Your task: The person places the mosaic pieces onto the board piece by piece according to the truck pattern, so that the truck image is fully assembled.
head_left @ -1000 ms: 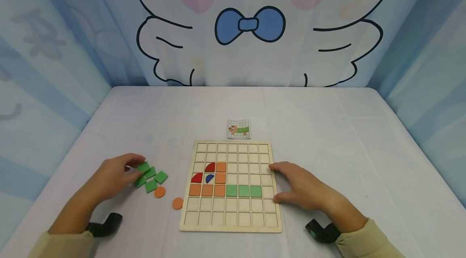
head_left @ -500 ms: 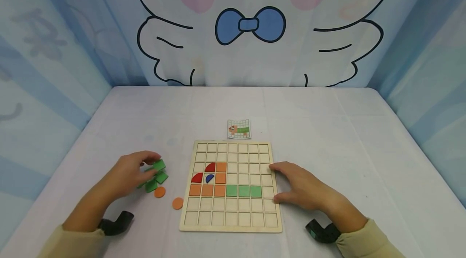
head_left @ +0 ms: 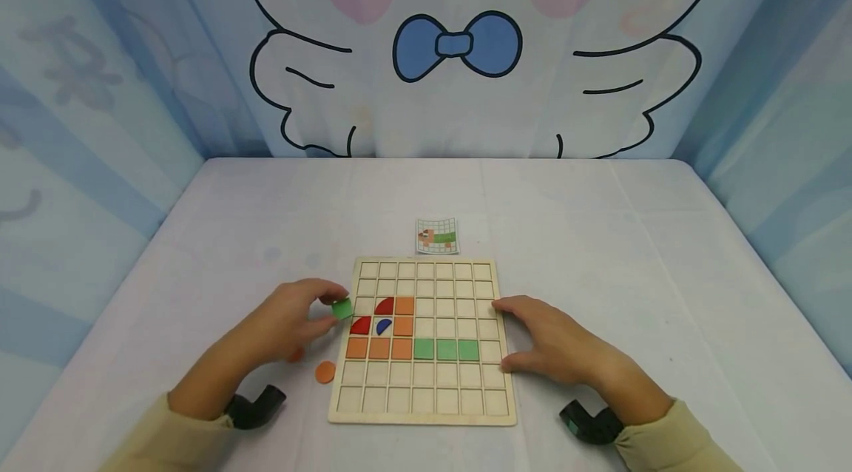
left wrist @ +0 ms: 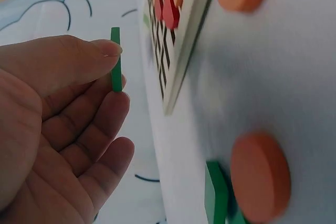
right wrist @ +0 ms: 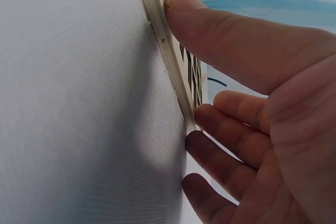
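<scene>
My left hand (head_left: pixel 282 320) pinches a green square tile (head_left: pixel 342 308) between thumb and fingertips, just over the left edge of a wooden grid board (head_left: pixel 459 399). Seen edge-on in the left wrist view, the held tile (left wrist: pixel 116 64) stands clear of the board. Set in the board are orange squares (head_left: pixel 379 348), two red quarter-round pieces (head_left: pixel 360 325), a blue half-round piece (head_left: pixel 383 326) and a row of three green squares (head_left: pixel 446 350). My right hand (head_left: pixel 559 342) rests on the board's right edge, thumb and index finger spread apart along it.
Two orange discs lie left of the board, the nearer-to-board disc (head_left: pixel 325 372) in full view. Loose green tiles (left wrist: pixel 214 192) beside the other disc (left wrist: pixel 260 177) are hidden behind my left hand in the head view. Behind the board lies a picture card (head_left: pixel 437 237).
My left hand has lifted a green tile from the loose pile and carried it right, to the board's left edge. The right hand and the board have stayed put.
</scene>
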Demonstrator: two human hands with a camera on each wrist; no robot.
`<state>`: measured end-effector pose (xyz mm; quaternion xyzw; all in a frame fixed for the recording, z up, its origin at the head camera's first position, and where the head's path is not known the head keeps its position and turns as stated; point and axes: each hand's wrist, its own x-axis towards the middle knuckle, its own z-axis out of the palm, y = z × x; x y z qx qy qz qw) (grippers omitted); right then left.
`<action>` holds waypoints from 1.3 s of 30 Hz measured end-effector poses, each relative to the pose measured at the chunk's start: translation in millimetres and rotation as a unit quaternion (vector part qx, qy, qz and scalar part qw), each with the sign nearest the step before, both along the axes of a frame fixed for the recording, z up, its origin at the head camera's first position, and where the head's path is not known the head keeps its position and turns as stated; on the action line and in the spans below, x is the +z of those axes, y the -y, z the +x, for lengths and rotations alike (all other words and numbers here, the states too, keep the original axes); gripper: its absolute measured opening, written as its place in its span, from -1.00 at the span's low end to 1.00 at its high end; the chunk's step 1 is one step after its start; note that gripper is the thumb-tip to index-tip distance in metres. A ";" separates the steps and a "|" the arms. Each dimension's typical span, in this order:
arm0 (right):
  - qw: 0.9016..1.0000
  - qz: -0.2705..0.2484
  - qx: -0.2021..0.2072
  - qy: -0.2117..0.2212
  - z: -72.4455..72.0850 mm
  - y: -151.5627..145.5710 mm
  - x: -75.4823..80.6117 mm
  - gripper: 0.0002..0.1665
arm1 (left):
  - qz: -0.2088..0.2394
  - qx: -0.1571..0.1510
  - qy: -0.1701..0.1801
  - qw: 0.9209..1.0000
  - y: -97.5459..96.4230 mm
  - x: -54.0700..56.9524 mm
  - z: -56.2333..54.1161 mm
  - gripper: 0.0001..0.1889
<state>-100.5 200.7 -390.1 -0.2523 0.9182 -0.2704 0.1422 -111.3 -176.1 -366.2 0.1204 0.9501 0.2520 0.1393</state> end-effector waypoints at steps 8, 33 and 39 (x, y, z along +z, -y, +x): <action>1.000 -0.009 0.003 -0.001 0.1 -1.2 -0.3 -0.05 | 0.042 -0.067 -0.022 0.997 -24.8 -6.0 -2.6 -0.71; 1.000 -0.010 0.005 -0.002 -0.1 -0.6 1.1 -0.06 | 0.075 -0.164 -0.035 0.983 -79.0 -7.9 -5.6 -0.74; 1.000 -0.009 0.004 -0.003 0.1 -0.6 1.4 -0.06 | 0.074 -0.180 -0.044 0.980 -87.2 -9.6 -5.0 -0.75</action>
